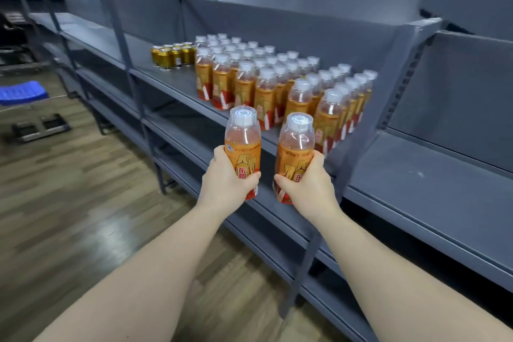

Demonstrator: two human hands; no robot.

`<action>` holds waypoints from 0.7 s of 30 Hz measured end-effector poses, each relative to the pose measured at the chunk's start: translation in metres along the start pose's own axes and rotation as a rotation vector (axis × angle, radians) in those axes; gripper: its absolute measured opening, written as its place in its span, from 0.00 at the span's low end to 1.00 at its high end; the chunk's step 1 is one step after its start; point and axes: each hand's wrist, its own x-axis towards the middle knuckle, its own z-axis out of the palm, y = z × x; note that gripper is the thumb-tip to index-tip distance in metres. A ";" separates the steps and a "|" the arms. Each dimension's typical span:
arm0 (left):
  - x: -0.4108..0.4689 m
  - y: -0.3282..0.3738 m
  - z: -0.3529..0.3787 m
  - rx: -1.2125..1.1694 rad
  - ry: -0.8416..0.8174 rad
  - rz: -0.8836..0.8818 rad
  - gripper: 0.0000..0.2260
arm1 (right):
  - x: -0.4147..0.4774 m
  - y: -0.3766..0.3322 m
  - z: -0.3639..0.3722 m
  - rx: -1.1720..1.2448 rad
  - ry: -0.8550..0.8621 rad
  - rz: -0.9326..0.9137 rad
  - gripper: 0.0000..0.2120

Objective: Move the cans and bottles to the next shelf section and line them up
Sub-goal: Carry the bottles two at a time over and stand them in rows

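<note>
- The left hand (226,179) gripped one orange bottle (243,147) upright — fingers curled round its label.
- The right hand (308,184) gripped a second bottle (295,153) likewise, in front of the grey shelf (177,83).
- Rows of bottles (277,78) stood there — gold cans (172,55) just left of them.

the upright post (347,164) is standing between the two sections, rising just beside the packed bottles (277,83). to its right the next shelf section (433,175) is lying bare, opening to the front. the packed bottles are crowding the near section's right end, the cans (173,57) sitting farther left. the left hand (224,178) and right hand (308,183), each gripping a held bottle (243,133), are hovering before the edge, left of the post.
</note>
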 end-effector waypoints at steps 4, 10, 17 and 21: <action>0.025 -0.031 -0.029 0.002 0.045 -0.060 0.28 | 0.021 -0.023 0.044 0.021 -0.071 -0.033 0.31; 0.064 -0.070 -0.053 0.002 0.088 -0.139 0.29 | 0.061 -0.043 0.103 0.033 -0.165 -0.077 0.32; 0.132 -0.102 -0.084 0.024 0.194 -0.208 0.26 | 0.131 -0.074 0.174 0.085 -0.273 -0.168 0.34; 0.173 -0.109 -0.099 0.019 0.243 -0.236 0.26 | 0.174 -0.094 0.206 0.102 -0.315 -0.220 0.33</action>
